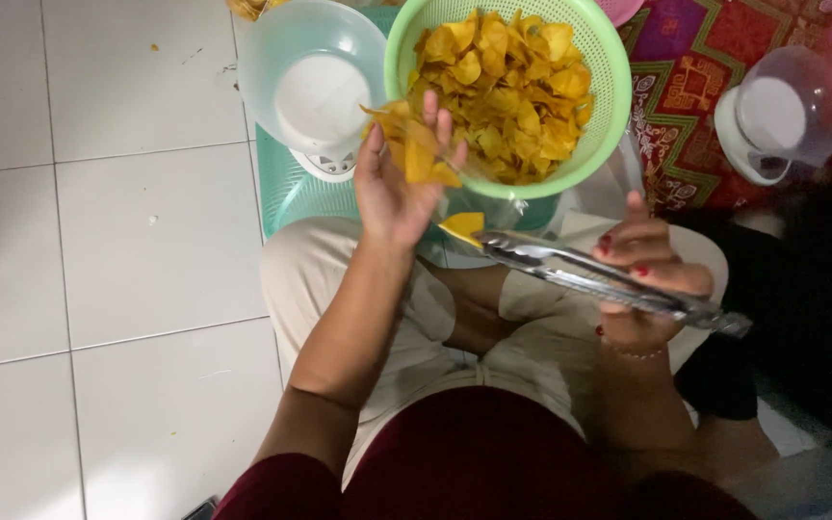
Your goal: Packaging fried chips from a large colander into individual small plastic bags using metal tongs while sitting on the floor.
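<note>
The left hand (pixel 399 188) cups a clear plastic bag of yellow chips (pixel 421 154), fingers curled round it, touching the green perforated plastic basket (pixel 601 58) of chips just beyond. The right hand (pixel 642 279) squeezes long metal tongs (pixel 589 274) — lying crosswise, tips pinching one yellow chip (pixel 462 227) just below the bag.

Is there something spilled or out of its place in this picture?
Yes, slightly. A few small yellow crumbs lie on the white tiled floor, left of the clear tub. The chips stay inside the green colander.
</note>
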